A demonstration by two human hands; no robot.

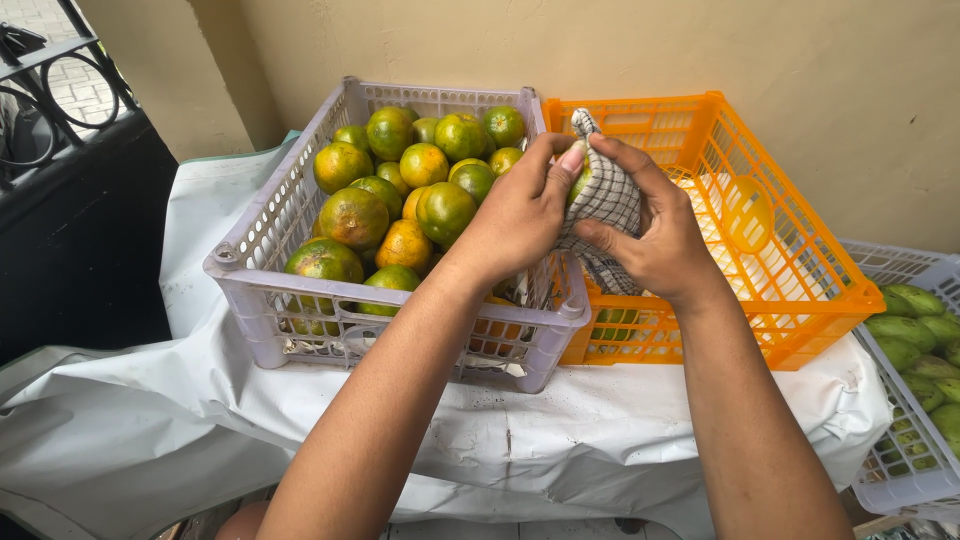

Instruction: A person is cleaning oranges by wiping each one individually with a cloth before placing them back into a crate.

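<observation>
My left hand (pixel 520 215) and my right hand (pixel 660 235) are closed together around one green-orange citrus fruit (pixel 578 186) wrapped in a black-and-white checked cloth (pixel 606 205). Only a sliver of the fruit shows between my left thumb and the cloth. The hands hover over the gap between a pale lilac plastic crate (pixel 250 290), full of several green and orange citrus fruits (pixel 352 217), and an orange plastic crate (pixel 800 270) to its right. One fruit (pixel 748 214) shows through the orange crate's mesh.
Both crates stand on a table under a white plastic sheet (pixel 560 440). A third pale crate (pixel 900 480) holding green mangoes (pixel 915 335) sits at the right edge. A beige wall is behind; a black metal railing (pixel 60 90) is at the far left.
</observation>
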